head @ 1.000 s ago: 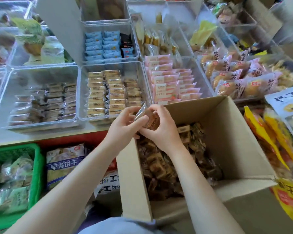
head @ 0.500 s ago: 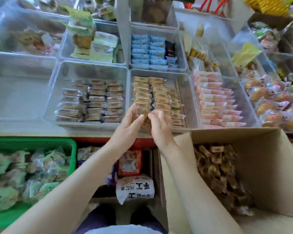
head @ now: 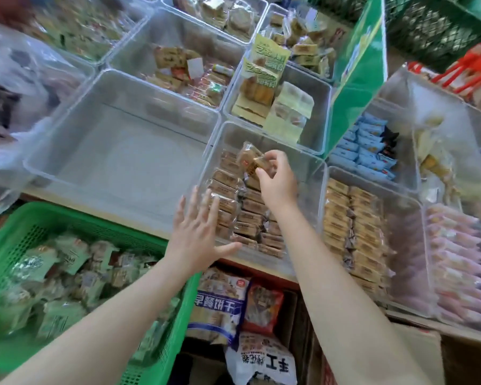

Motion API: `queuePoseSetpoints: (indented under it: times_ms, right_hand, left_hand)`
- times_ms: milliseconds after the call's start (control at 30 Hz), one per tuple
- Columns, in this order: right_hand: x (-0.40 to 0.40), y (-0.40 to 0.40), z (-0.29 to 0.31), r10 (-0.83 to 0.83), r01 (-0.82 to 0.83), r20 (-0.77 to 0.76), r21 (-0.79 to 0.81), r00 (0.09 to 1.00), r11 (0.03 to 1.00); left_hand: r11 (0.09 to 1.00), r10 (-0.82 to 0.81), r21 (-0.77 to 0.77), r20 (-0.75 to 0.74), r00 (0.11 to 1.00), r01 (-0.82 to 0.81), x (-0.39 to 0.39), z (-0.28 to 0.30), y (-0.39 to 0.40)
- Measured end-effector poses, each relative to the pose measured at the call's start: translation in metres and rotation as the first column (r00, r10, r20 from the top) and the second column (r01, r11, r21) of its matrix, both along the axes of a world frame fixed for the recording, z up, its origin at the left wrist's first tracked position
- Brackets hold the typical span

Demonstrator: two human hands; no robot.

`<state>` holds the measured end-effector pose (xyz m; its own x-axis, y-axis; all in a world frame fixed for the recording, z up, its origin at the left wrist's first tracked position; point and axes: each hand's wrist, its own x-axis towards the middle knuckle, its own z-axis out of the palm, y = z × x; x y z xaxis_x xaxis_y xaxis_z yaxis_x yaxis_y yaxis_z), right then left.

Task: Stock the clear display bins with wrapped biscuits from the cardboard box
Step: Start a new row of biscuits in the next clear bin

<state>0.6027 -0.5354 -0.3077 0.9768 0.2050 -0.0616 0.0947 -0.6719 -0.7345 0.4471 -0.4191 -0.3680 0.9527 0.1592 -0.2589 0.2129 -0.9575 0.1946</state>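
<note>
Right hand (head: 277, 180) pinches a wrapped biscuit (head: 250, 160) between thumb and fingertips, held over the far end of the clear bin (head: 303, 168) — that bin already holds rows of brown wrapped biscuits (head: 242, 215). Left hand (head: 196, 237) is flat, fingers spread and straight, at the bin's near-left corner; whether it touches the wall I cannot tell. Empty clear bin (head: 117, 151) sits just left of it, another bin of tan biscuits (head: 353, 226) just right. Green basket (head: 75, 223) of green packs lower left — cardboard box (head: 417, 354) corner shows bottom right.
</note>
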Motion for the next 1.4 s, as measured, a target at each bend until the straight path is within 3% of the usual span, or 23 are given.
queuePoseSetpoints:
  times_ms: [100,200,400,467,667,767,833,933,1067,1133,1233,1400]
  right_hand:
    - [0.016,0.032,-0.032,0.064,-0.062,0.012,-0.106,0.998,0.992]
    - [0.012,0.044,-0.06,0.169,-0.186,-0.096,-0.222,0.981,0.957]
    - [0.003,0.033,-0.059,0.269,-0.331,-0.24,-0.274,0.933,0.903]
    - [-0.009,0.022,-0.048,0.263,-0.325,-0.262,-0.233,0.928,0.916]
    - [-0.074,-0.067,0.0,0.215,-0.216,-0.119,0.005,0.969,0.976]
    - [-0.107,-0.15,0.033,0.056,-0.041,-0.124,0.126,0.991,0.991]
    - [-0.125,-0.213,0.055,-0.109,0.138,-0.137,0.219,0.985,0.966]
    - [-0.146,-0.313,0.075,-0.344,0.35,-0.068,0.256,0.936,0.901]
    - [-0.168,-0.429,0.063,-0.507,0.531,-0.173,0.143,0.844,0.835]
    - [-0.177,-0.469,0.044,-0.483,0.512,-0.297,0.023,0.824,0.859]
    - [-0.179,-0.509,0.004,-0.364,0.35,-0.507,-0.127,0.781,0.928]
    - [-0.171,-0.521,-0.061,-0.204,0.046,-0.75,-0.226,0.629,0.973]
  left_hand:
    - [1.0,-0.003,0.001,0.003,1.0,0.003,0.001,-0.002,0.001]
    - [1.0,-0.014,0.008,0.003,1.0,0.014,0.0,-0.004,0.002]
    - [1.0,-0.013,0.005,-0.012,1.0,0.013,0.01,-0.003,0.009]
    - [0.999,-0.032,0.013,-0.02,0.999,0.032,0.013,-0.002,0.011]
    - [0.998,0.014,0.057,-0.023,1.0,-0.013,0.001,0.008,-0.011]
    - [0.991,-0.03,-0.126,0.157,0.987,0.05,-0.006,0.022,-0.083]
    - [0.928,-0.038,-0.357,0.185,0.982,0.103,-0.009,0.04,-0.15]
    - [0.743,-0.037,-0.667,0.044,0.998,0.056,-0.014,0.069,-0.255]
    - [0.535,-0.048,-0.839,-0.146,0.988,-0.098,-0.026,0.089,-0.37]
    - [0.505,-0.065,-0.842,-0.257,0.964,-0.19,-0.035,0.081,-0.409]
    - [0.473,0.029,-0.813,-0.37,0.929,-0.339,-0.045,0.067,-0.435]
    - [0.459,0.064,-0.812,-0.375,0.925,-0.361,-0.05,0.065,-0.43]
